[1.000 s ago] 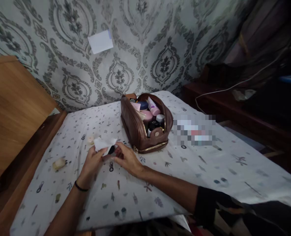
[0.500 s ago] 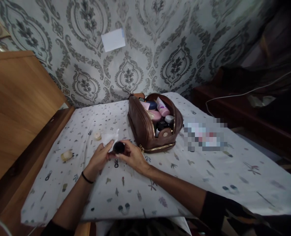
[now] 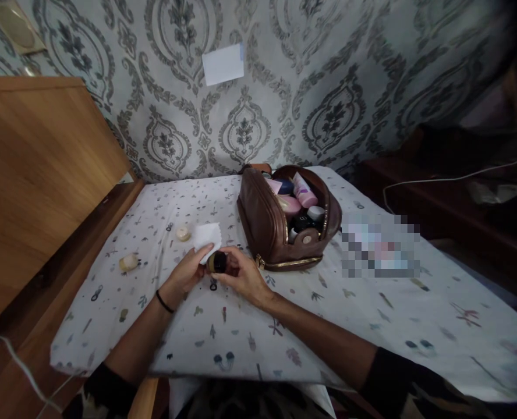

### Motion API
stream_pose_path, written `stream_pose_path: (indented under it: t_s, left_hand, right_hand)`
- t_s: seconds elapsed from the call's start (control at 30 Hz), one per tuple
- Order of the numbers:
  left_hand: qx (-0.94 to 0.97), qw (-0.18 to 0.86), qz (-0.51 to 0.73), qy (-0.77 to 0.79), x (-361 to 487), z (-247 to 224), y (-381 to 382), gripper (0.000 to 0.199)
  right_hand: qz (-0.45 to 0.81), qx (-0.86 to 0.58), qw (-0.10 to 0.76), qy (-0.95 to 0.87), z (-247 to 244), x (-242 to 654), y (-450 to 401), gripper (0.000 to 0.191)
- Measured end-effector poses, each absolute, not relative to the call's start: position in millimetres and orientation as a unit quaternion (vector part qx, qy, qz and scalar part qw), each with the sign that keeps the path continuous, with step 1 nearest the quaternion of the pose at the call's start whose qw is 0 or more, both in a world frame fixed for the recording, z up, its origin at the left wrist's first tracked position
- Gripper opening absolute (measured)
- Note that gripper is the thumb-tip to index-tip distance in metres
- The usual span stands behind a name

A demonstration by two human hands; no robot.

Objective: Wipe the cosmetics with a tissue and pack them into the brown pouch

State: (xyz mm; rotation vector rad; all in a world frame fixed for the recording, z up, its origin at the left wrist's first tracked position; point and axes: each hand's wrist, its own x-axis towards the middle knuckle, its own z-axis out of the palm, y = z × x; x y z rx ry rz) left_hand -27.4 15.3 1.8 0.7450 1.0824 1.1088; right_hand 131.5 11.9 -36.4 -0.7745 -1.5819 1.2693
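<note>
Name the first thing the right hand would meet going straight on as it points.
The jar, which the right hand touches; beyond it, probably the left hand and its cloth, though depth is unclear.

White paper [image 3: 222, 65] on grey-patterned wallpaper [image 3: 245, 125]. Brown wooden panel [image 3: 44, 151] at left. White cable [image 3: 454, 179] across dark red furniture [image 3: 393, 189] at right. Second cable [image 3: 22, 371], lower left.

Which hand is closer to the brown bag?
Right. The right hand is beside a near corner of the brown bag; the left hand is farther away, to the picture's left.
</note>
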Motion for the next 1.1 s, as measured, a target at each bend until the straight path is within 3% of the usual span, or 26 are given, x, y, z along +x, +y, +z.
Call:
stream_pose_path:
  t_s: [0.37,0.63,0.8,1.1]
  left_hand:
    - [0.346,0.679,0.465,0.45,-31,-1,15,0.036]
    - [0.407,0.695,0.42,0.417,-34,1,11,0.026]
    - [0.433,0.704,0.402,0.393,-38,-2,7,0.036]
    - [0.5,0.629,0.401,0.441,-30,-10,7,0.055]
  right_hand:
    - [0.523,-0.347,0.507,-0.591,-34,132,15,0.048]
    - [0.431,-0.403,0.504,-0.631,-35,133,13,0.045]
    - [0.356,-0.447,0.504,-0.648,-31,136,12,0.042]
    - [0.287,-0.425,0.499,-0.699,-30,139,11,0.04]
